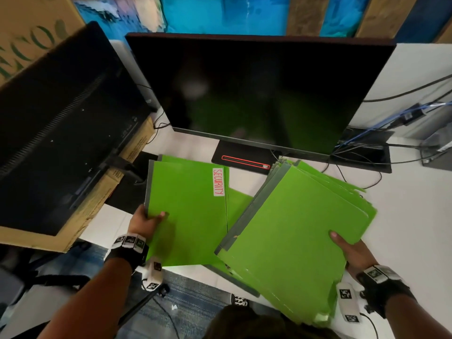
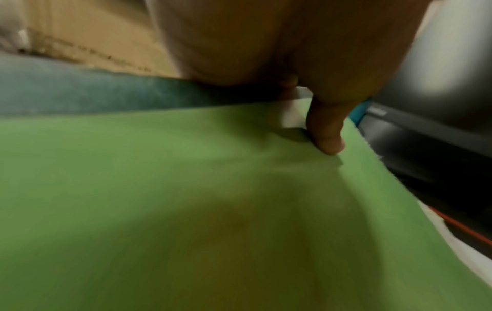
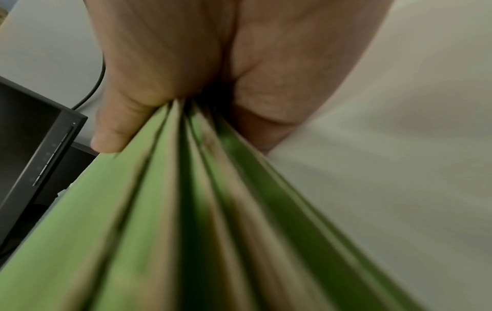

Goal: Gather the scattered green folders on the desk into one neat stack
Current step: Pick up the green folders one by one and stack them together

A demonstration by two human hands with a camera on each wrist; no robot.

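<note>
Two bundles of flat green card folders are held over the white desk [image 1: 403, 204], one in each hand. The folder marked SECURITY [image 1: 188, 211] is gripped at its lower left corner by the left hand [image 1: 144, 220], the thumb laid on the smooth matte cover and the fingers hidden beneath; a grey spine strip runs along its left edge, and a white label with red letters sits near its top right. A second green edge shows just behind its top. In the left wrist view the thumb [image 2: 326, 134] is seen pressed onto the cover near the edge. The fanned stack of folders [image 1: 293, 228] is pinched at its near right edge by the right hand [image 1: 352, 253], thumb on top; the sheets are splayed, tilted off the desk, and their grey spines are stepped along the left side. From the right wrist view the separate leaves are seen spreading from the clamped fingers [image 3: 159, 84]. Another green folder [image 1: 238, 204] lies flat on the desk between the two bundles. A dark glossy monitor [image 1: 256, 94] stands behind, with a cardboard box [image 1: 102, 199] to the left.
</note>
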